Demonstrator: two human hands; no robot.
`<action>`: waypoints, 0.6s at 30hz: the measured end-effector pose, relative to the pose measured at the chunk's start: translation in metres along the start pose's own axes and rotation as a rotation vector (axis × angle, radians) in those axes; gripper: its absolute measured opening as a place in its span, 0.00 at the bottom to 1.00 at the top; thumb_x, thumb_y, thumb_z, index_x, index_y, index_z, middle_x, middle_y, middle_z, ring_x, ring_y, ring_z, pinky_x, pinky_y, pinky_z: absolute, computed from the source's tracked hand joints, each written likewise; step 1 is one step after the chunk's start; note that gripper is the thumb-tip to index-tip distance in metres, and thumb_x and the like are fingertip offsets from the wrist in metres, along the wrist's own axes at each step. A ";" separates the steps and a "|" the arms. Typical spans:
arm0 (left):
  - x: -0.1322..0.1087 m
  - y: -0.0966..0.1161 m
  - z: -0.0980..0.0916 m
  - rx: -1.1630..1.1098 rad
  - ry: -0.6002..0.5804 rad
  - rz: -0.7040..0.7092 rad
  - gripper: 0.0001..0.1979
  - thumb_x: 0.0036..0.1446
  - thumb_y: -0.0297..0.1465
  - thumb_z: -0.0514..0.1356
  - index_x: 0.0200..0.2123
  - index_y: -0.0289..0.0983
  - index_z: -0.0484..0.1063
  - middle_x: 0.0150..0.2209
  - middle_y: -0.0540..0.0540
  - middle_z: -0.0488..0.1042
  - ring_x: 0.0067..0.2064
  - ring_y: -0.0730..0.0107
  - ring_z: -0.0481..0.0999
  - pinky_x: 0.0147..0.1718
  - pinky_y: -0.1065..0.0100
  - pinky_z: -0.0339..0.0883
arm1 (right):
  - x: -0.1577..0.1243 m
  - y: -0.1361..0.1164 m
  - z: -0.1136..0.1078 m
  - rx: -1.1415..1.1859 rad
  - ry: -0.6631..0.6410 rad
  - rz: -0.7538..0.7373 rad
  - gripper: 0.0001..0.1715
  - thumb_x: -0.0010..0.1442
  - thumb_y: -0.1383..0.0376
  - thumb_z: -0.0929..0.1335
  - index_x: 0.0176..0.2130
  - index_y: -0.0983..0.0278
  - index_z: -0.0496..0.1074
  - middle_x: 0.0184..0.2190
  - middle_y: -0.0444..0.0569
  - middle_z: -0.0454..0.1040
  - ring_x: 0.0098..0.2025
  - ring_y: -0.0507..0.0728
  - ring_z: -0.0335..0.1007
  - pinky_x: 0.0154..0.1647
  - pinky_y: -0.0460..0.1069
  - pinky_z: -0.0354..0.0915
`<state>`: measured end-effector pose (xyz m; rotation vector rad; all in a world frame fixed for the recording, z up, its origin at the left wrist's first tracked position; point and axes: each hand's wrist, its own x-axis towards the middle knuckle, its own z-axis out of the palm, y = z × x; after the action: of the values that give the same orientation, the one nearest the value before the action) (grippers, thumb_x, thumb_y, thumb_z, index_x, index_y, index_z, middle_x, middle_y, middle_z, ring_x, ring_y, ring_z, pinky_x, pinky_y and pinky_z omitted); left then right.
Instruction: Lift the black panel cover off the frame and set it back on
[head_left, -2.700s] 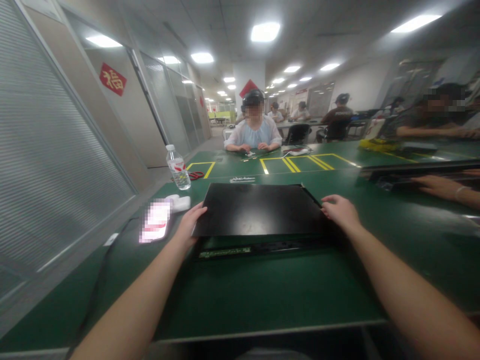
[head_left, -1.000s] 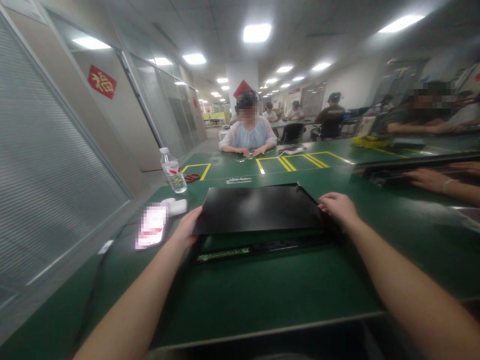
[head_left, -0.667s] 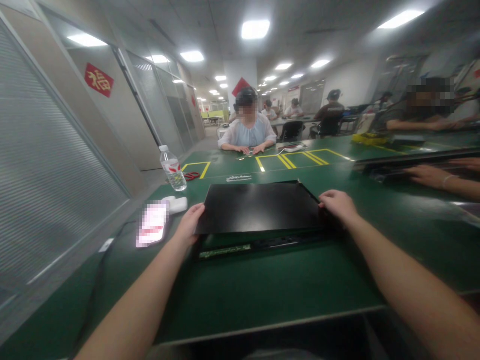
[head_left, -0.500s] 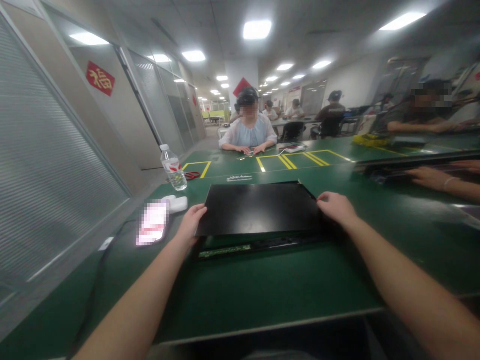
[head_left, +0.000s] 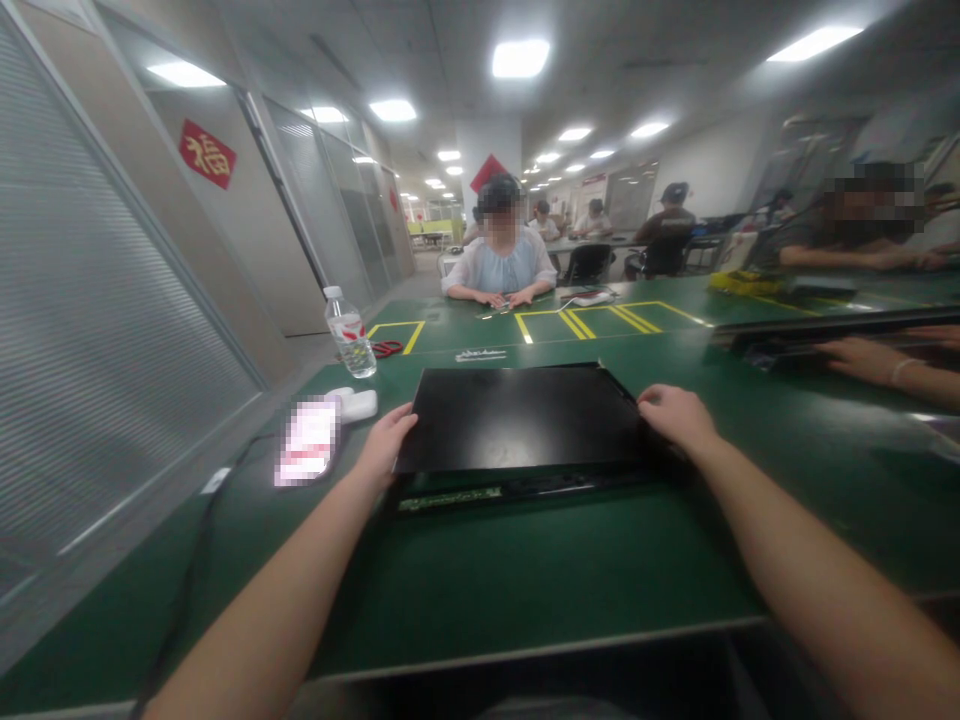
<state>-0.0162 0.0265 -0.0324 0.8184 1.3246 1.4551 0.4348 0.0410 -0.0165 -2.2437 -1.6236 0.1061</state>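
Note:
A flat black panel [head_left: 517, 415] lies in front of me on the green table [head_left: 525, 580], its near edge raised above a dark frame with a thin circuit strip [head_left: 450, 497]. My left hand [head_left: 386, 445] grips the panel's left edge, fingers curled round it. My right hand [head_left: 675, 415] grips the panel's right edge the same way.
A phone [head_left: 306, 452] and a small white object [head_left: 358, 403] lie left of the panel. A water bottle [head_left: 349, 335] and red scissors [head_left: 386, 348] stand farther back. A person sits across the table [head_left: 502, 265]. Another person's hand [head_left: 862, 358] rests on a panel at right.
The panel and both hands stay almost where they were; only the view has shifted slightly.

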 end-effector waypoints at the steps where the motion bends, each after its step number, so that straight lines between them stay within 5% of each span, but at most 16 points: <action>1: 0.000 0.000 0.000 0.000 0.005 0.000 0.17 0.56 0.22 0.64 0.49 0.35 0.79 0.35 0.43 0.85 0.31 0.64 0.82 0.35 0.66 0.77 | 0.001 0.001 0.000 0.008 -0.002 0.000 0.18 0.57 0.61 0.66 0.43 0.59 0.82 0.40 0.54 0.81 0.43 0.63 0.77 0.40 0.52 0.69; 18: -0.001 0.001 0.004 0.034 0.011 -0.003 0.22 0.59 0.23 0.63 0.57 0.36 0.77 0.41 0.42 0.85 0.38 0.61 0.85 0.42 0.63 0.78 | 0.006 0.007 0.007 0.033 0.028 -0.026 0.16 0.55 0.62 0.67 0.39 0.60 0.82 0.38 0.54 0.82 0.41 0.62 0.77 0.40 0.50 0.68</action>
<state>-0.0126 0.0266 -0.0311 0.8309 1.3617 1.4405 0.4407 0.0462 -0.0246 -2.1893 -1.6241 0.0928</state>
